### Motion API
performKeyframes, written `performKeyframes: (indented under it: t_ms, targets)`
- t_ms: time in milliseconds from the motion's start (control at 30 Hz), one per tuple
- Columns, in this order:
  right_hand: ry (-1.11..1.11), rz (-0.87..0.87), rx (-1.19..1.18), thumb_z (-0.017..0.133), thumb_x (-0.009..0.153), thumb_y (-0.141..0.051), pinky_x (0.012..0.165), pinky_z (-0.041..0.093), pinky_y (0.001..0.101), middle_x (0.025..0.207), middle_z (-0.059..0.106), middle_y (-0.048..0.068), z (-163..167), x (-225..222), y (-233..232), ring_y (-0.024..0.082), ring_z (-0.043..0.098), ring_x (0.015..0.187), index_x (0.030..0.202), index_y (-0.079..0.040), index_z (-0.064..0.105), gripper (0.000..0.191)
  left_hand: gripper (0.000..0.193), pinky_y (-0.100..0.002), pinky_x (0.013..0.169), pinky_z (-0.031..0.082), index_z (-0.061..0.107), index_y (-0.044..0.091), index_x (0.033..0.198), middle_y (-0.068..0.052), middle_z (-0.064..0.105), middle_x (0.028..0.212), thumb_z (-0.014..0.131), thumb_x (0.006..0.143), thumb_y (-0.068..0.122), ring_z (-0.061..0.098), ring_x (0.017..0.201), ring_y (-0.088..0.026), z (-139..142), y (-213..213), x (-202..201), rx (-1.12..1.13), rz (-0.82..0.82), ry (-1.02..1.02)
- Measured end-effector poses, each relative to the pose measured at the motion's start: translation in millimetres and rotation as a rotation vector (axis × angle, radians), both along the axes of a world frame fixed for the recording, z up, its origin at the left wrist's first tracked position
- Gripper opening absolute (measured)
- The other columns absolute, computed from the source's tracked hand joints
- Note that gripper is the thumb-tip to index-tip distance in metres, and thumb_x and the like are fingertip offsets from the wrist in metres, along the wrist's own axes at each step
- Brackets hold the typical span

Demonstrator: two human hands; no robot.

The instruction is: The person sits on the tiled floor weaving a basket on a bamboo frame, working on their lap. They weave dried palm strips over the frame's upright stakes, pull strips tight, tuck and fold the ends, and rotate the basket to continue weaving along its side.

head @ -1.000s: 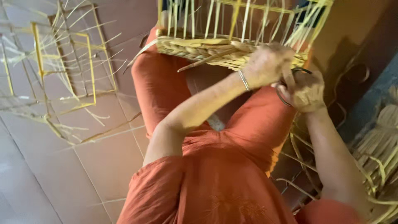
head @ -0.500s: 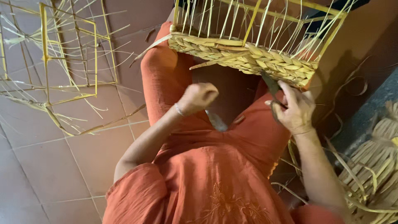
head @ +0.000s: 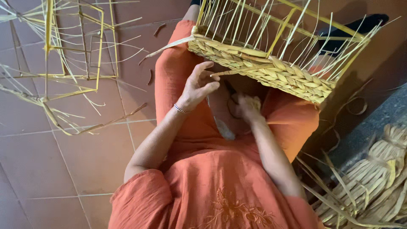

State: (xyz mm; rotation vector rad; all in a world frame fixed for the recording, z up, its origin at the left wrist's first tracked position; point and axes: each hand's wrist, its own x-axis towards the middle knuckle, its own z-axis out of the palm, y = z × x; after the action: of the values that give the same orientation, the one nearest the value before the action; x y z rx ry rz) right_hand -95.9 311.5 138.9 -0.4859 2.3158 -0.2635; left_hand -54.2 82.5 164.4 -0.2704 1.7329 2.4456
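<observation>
The left hand (head: pixel 198 85) is half open, fingers loosely curled and spread, its fingertips just at the loose end of a flat straw strand (head: pixel 237 70) that sticks out from the woven band; it grips nothing that can be seen. A thin bracelet (head: pixel 180 109) sits on its wrist. The right hand (head: pixel 247 106) lies lower, under the basket (head: pixel 271 70), fingers bent in shadow; whether it holds anything cannot be told. The basket rests tilted across the person's orange-clad lap, its lower wall plaited, bare yellow stakes rising above, and no contents can be seen in it. On the tiled floor (head: pixel 63 161) to the left stands a bare yellow frame (head: pixel 72 55). Bundled straw (head: pixel 373 174) lies at the right.
</observation>
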Motion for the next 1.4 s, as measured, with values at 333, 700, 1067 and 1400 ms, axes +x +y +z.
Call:
performKeyframes:
  t_ms: [333, 700, 1067, 1400]
  targets:
    - [-0.118, 0.048, 0.182, 0.061, 0.106, -0.016, 0.09, 0.053, 0.0434, 0.101, 0.078, 0.009, 13.7, -9.2, -73.0, 0.026, 0.074, 0.095, 0.115, -0.013, 0.072, 0.014, 0.055, -0.024, 0.084, 0.058, 0.051, 0.008, 0.143, -0.003, 0.069, 0.105, 0.076, 0.093, 0.006, 0.066, 0.095, -0.008, 16.3, -9.6, -13.0, -0.22, -0.175, -0.02]
    - [-0.218, -0.504, -0.592, 0.07, 0.1, -0.009, 0.071, 0.058, 0.0354, 0.094, 0.079, 0.006, 104.3, -47.1, -91.0, 0.019, 0.076, 0.079, 0.101, -0.014, 0.073, 0.005, 0.039, -0.026, 0.09, 0.058, 0.057, 0.002, 0.138, -0.002, 0.066, 0.117, 0.068, 0.101, 0.003, 0.064, 0.105, -0.009, 65.8, -59.5, -70.9, 0.073, -0.068, -0.034]
    - [0.832, 0.079, -0.453, 0.076, 0.091, -0.005, 0.093, 0.059, 0.0389, 0.123, 0.068, 0.011, 184.4, -109.2, -86.6, 0.027, 0.067, 0.105, 0.12, -0.006, 0.066, 0.03, 0.031, -0.025, 0.089, 0.059, 0.059, 0.003, 0.133, -0.004, 0.074, 0.113, 0.063, 0.103, 0.0, 0.069, 0.104, -0.009, 107.4, -76.5, -72.6, -0.217, -0.066, 0.1]
    - [0.24, -0.465, -0.87, 0.058, 0.11, -0.001, 0.066, 0.062, 0.0302, 0.103, 0.074, 0.009, 142.8, -103.2, -22.4, 0.017, 0.076, 0.085, 0.115, -0.008, 0.055, 0.009, 0.023, -0.036, 0.086, 0.058, 0.063, 0.005, 0.116, -0.014, 0.068, 0.105, 0.067, 0.094, 0.004, 0.068, 0.097, -0.03, 122.6, -16.9, -99.8, -0.99, 0.041, 0.714]
